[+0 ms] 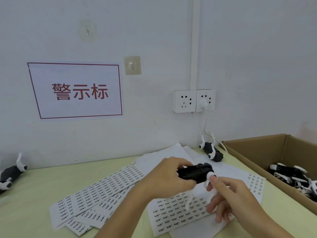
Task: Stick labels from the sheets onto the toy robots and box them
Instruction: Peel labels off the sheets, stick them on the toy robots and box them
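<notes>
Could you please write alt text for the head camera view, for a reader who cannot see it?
A person's left hand grips a black toy robot above label sheets on a pale green table, while the right hand touches its white leg. An open cardboard box at right holds more robots; two others lie near the wall.

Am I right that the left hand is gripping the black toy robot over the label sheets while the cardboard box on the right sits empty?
Not quite: the cardboard box is not empty; the head view shows several toy robots already inside. The left hand does grip the black toy robot over the label sheets.
</notes>
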`<action>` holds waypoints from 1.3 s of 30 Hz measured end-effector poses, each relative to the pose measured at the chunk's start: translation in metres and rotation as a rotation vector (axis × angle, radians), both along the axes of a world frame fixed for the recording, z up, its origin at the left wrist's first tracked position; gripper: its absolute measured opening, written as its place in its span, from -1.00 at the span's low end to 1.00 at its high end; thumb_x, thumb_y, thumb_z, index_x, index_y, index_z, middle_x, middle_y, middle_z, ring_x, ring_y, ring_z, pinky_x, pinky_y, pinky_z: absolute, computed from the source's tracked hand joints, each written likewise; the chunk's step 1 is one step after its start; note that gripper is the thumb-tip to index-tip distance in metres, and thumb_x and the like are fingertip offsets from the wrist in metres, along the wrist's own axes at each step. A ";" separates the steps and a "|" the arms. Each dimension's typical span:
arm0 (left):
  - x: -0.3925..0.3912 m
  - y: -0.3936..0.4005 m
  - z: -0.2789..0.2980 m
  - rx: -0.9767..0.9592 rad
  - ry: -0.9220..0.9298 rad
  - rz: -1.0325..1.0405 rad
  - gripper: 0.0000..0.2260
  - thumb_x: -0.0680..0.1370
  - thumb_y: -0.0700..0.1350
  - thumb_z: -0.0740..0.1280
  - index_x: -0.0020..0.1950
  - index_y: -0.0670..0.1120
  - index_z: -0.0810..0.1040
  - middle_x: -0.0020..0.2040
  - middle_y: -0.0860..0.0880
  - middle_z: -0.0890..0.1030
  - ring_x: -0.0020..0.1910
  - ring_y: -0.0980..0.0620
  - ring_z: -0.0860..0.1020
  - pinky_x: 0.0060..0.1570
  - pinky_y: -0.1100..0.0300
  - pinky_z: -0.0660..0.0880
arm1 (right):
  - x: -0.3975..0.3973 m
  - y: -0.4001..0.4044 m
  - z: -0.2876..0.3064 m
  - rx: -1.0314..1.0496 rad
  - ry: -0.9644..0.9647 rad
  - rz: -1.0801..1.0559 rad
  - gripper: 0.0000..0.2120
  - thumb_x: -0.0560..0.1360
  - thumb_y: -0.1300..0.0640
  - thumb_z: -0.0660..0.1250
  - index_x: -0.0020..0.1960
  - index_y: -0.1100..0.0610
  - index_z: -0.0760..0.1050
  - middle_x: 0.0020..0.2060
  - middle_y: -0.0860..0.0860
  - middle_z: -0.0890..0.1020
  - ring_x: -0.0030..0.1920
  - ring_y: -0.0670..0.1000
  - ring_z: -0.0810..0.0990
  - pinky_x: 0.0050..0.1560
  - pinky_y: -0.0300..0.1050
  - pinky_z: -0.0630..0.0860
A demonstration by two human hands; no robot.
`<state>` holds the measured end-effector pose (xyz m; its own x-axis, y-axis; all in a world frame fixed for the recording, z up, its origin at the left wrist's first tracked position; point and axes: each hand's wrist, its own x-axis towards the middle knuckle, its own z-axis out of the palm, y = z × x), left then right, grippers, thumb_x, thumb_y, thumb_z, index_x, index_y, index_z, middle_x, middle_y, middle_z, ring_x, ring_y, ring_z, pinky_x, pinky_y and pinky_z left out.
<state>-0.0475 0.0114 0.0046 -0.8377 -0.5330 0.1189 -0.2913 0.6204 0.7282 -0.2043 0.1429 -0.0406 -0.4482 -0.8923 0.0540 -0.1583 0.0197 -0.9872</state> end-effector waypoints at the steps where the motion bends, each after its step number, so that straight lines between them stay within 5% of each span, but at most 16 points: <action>1: 0.003 -0.003 0.001 0.051 0.001 -0.020 -0.73 0.45 -0.04 0.38 0.14 0.08 0.64 0.00 0.06 0.67 -0.27 0.05 0.60 -0.13 0.08 0.58 | -0.001 0.000 0.001 -0.033 -0.040 0.038 -0.54 0.30 -0.26 0.37 -0.23 0.17 0.61 -0.39 0.39 0.61 -0.58 0.16 0.52 -0.59 -0.22 0.35; 6: 0.009 -0.012 -0.002 0.159 0.017 -0.077 -0.80 0.49 -0.04 0.39 0.09 0.11 0.68 -0.09 0.07 0.69 -0.23 0.18 0.56 -0.22 0.40 0.46 | -0.002 0.000 0.001 -0.112 -0.086 0.119 -0.62 0.35 -0.13 0.34 -0.22 0.21 0.61 -0.46 0.43 0.55 -0.63 0.14 0.48 -0.60 -0.26 0.31; 11: 0.011 -0.015 -0.001 0.146 0.032 -0.056 -0.72 0.47 -0.06 0.41 0.18 0.10 0.63 0.04 0.06 0.69 -0.20 0.10 0.62 -0.11 0.24 0.55 | 0.000 0.003 0.003 -0.127 -0.023 0.034 -0.74 0.49 -0.01 0.32 -0.17 0.15 0.68 -0.41 0.36 0.59 -0.57 0.18 0.50 -0.59 -0.17 0.36; 14: 0.019 -0.024 0.001 0.062 0.046 0.047 -0.71 0.46 -0.11 0.45 0.12 0.17 0.60 0.00 0.13 0.69 -0.30 0.10 0.65 -0.16 0.18 0.59 | -0.005 0.002 -0.004 -0.085 0.186 -0.084 -0.78 0.60 0.15 0.31 -0.15 0.04 0.69 -0.35 0.17 0.68 -0.47 0.14 0.57 -0.48 -0.12 0.45; 18: 0.035 -0.045 -0.002 -0.038 -0.002 0.241 -0.66 0.46 -0.20 0.47 0.17 0.10 0.56 0.06 0.11 0.66 -0.31 0.05 0.68 -0.30 0.27 0.56 | -0.015 0.000 -0.015 0.086 0.555 -0.242 -0.84 0.55 0.13 0.39 -0.07 -0.14 0.59 -0.26 -0.09 0.64 -0.30 -0.07 0.56 -0.33 -0.33 0.48; 21: 0.043 -0.059 -0.010 -0.220 -0.189 0.357 -0.65 0.50 -0.15 0.42 0.25 0.11 0.52 0.14 0.05 0.62 -0.12 -0.01 0.63 -0.06 0.12 0.60 | -0.021 -0.003 -0.020 0.236 0.705 -0.256 -0.85 0.57 -0.02 0.33 0.12 -0.17 0.43 -0.09 -0.16 0.52 -0.14 -0.14 0.51 -0.13 -0.28 0.44; 24: 0.045 -0.065 -0.017 -0.319 -0.301 0.449 -0.62 0.56 -0.04 0.35 0.37 0.12 0.44 0.24 0.05 0.57 0.16 -0.02 0.53 0.21 0.06 0.42 | -0.023 -0.002 -0.022 0.356 0.745 -0.222 -0.71 0.58 -0.14 0.28 0.24 -0.20 0.28 -0.06 -0.17 0.47 -0.08 -0.17 0.48 -0.10 -0.28 0.41; 27: 0.039 -0.064 -0.016 -0.441 -0.359 0.477 -0.50 0.57 0.08 0.31 0.50 0.13 0.29 0.29 0.09 0.47 0.38 0.01 0.33 0.37 -0.01 0.17 | -0.021 -0.002 -0.021 0.399 0.707 -0.181 -0.63 0.55 -0.16 0.31 0.28 -0.17 0.27 -0.08 -0.12 0.52 -0.10 -0.16 0.51 -0.19 -0.34 0.38; 30: 0.025 -0.049 -0.012 -0.524 -0.250 0.437 -0.53 0.59 0.10 0.29 0.48 0.12 0.30 0.29 0.09 0.43 0.37 0.01 0.27 0.31 0.02 0.14 | -0.020 -0.002 -0.017 0.401 0.611 -0.184 -0.57 0.50 -0.08 0.43 0.27 -0.14 0.31 -0.11 -0.08 0.55 -0.15 -0.14 0.55 -0.25 -0.35 0.38; 34: -0.005 -0.014 -0.017 -0.365 -0.012 0.241 -0.74 0.60 0.03 0.31 0.29 0.09 0.47 0.08 0.13 0.50 0.06 0.13 0.43 0.16 0.15 0.41 | -0.023 -0.001 -0.013 0.271 0.272 -0.204 -0.56 0.48 0.14 0.49 0.25 -0.12 0.40 -0.09 0.07 0.68 -0.18 0.05 0.68 -0.11 -0.05 0.60; 37: -0.022 0.012 -0.034 -0.107 -0.081 0.044 -0.74 0.52 0.14 0.40 0.15 0.11 0.51 -0.07 0.13 0.55 -0.20 0.19 0.52 -0.20 0.25 0.47 | -0.021 -0.003 -0.010 0.202 -0.007 -0.135 -0.58 0.52 0.24 0.43 0.28 -0.07 0.41 -0.19 0.10 0.75 -0.23 0.20 0.70 -0.09 0.11 0.60; 39: -0.028 0.020 -0.046 -0.048 -0.121 -0.012 -0.63 0.41 0.25 0.44 0.08 0.09 0.50 -0.07 0.10 0.57 -0.23 0.16 0.51 -0.23 0.24 0.45 | -0.020 -0.004 -0.010 0.191 -0.109 -0.109 -0.56 0.51 0.30 0.43 0.29 -0.02 0.41 -0.33 0.11 0.71 -0.38 0.16 0.63 -0.17 0.11 0.54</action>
<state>-0.0758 0.0310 -0.0411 -0.8539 -0.5188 0.0416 -0.3678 0.6580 0.6571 -0.2243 0.1385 -0.0503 -0.5364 -0.8277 -0.1651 -0.0374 0.2187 -0.9751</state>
